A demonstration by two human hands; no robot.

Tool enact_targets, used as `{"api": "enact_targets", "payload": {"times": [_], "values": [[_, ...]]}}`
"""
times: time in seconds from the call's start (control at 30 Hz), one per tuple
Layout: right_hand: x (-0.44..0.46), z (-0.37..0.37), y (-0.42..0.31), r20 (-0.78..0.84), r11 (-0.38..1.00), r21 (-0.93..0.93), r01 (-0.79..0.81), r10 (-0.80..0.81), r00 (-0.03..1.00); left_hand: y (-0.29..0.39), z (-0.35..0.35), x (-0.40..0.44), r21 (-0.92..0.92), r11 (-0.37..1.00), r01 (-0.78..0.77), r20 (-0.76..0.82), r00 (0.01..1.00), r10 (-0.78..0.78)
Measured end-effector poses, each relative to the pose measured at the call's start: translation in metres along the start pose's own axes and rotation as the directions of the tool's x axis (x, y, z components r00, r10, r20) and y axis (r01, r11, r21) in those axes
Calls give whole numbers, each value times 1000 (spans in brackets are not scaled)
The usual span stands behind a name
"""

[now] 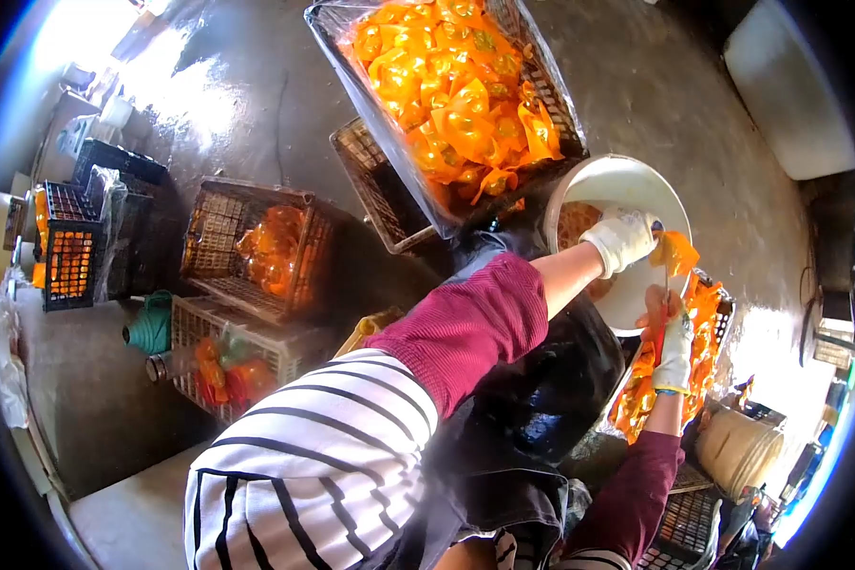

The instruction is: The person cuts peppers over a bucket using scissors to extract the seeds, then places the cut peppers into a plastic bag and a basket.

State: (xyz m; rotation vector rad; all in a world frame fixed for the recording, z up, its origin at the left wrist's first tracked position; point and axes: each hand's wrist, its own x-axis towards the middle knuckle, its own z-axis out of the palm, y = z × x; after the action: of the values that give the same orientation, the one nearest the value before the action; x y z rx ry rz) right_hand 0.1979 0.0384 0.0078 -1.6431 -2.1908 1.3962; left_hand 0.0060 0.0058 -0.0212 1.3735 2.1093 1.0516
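My left hand [625, 239], in a white glove, is closed on a glossy orange piece [675, 253] beside the rim of a white bucket [676, 204]. Just below it, my right hand [670, 347] wears a white glove that leaves the fingers bare. Those fingers wrap round the red handle of what looks like a knife [659, 342], whose thin blade points up toward the orange piece. Inside the bucket lies brownish-orange matter, partly covered by my left arm. A crate of orange pieces [703, 328] stands beneath my right hand.
A lined crate [328, 38] heaped with orange pieces stands ahead, over a second crate [356, 176]. To the left are a brown crate [214, 214] holding orange pieces, a pale crate [195, 328], a green container [150, 323] and black crates [128, 223]. A beige bucket [736, 451] stands at right.
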Motion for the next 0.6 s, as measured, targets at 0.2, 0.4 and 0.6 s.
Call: {"api": "enact_targets", "payload": {"times": [0.2, 0.4, 0.6], "values": [[6, 6, -4, -8, 982, 188, 29, -28, 1000, -10, 18, 13, -937, -18, 348, 348, 930, -122], [21, 27, 3, 55, 896, 441, 55, -88, 995, -15, 19, 14, -907, 303, 292, 313, 949, 23], [24, 25, 13, 174, 839, 541, -57, -46, 984, 1, -9, 12, -145, 963, 229, 328, 929, -172]]}}
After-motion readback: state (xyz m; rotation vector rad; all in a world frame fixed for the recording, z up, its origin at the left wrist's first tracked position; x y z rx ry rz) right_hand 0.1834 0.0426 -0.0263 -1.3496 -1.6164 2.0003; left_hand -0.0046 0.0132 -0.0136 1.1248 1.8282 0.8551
